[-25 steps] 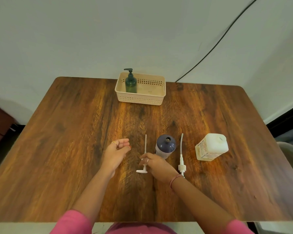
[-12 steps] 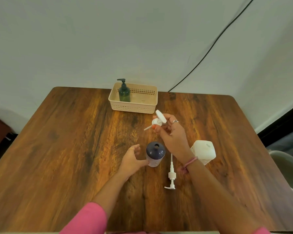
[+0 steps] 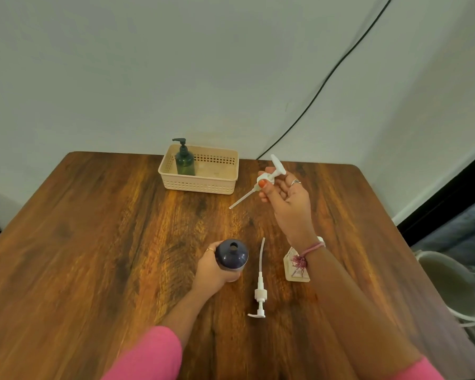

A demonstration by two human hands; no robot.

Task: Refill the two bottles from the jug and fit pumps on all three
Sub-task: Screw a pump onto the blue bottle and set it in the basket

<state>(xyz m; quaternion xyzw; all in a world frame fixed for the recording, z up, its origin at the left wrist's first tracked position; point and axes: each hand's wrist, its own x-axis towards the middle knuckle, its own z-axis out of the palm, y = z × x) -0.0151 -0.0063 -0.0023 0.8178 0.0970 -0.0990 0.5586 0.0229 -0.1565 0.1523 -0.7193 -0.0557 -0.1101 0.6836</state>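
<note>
L hand grips bottle, R hand pinches pump (basket behind).

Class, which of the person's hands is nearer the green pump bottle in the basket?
The right hand: raised just right of the basket holding the green pump bottle. The left hand grips the dark bottle much nearer the person.

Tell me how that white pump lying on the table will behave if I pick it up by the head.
The spare pump is probably light, being small and slim. Its dip tube already curves as it lies, so it will likely flex and sway. Lying free on the table, it may slide or spin if nudged.
</note>
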